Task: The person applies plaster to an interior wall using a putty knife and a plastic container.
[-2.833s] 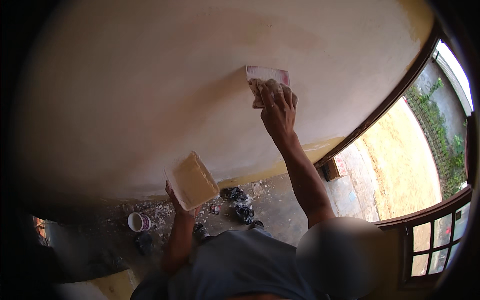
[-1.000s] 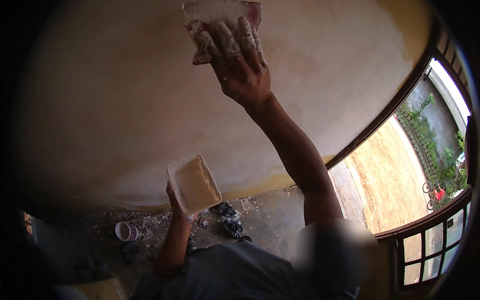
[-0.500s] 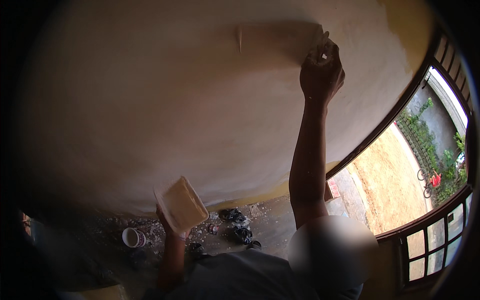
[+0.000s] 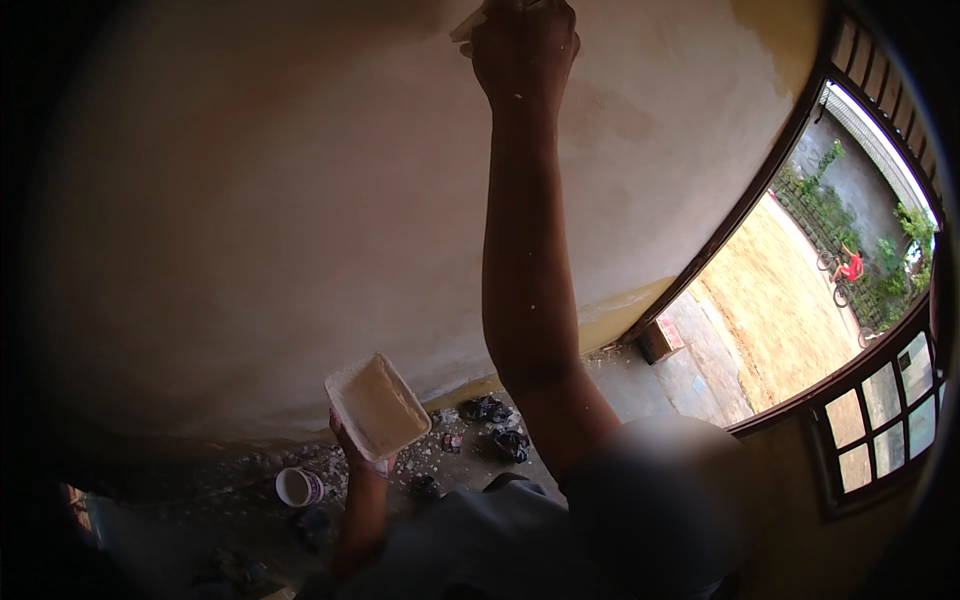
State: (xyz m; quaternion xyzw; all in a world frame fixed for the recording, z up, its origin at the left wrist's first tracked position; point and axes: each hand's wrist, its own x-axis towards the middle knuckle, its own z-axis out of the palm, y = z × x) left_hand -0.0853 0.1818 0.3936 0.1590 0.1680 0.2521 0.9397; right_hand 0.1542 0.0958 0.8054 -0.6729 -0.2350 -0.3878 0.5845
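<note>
My right hand (image 4: 522,50) is raised high against the wall (image 4: 330,200), its fingers closed around a putty knife (image 4: 468,26). Only part of the pale tool shows beside the fingers; the top of the picture cuts off the rest. The wall carries a whitish, smeared coat, with bare yellowish patches at its upper right and along its bottom. Low in front of me, my left hand (image 4: 352,442) grips a shallow rectangular tray (image 4: 428,424) from below and the side. Smooth cream-coloured putty (image 4: 378,405) lies in the tray.
On the debris-strewn floor stand a white bucket (image 4: 300,487) and black plastic bags (image 4: 508,445). A box (image 4: 660,340) sits by the dark-framed opening at right. Outside, a person in red (image 4: 851,267) is with a bicycle. A paned window (image 4: 880,420) is lower right.
My right hand has moved left and upward across the wall with the putty knife. My left hand still holds the tray. The view has shifted slightly, and the cyclist outside has moved.
</note>
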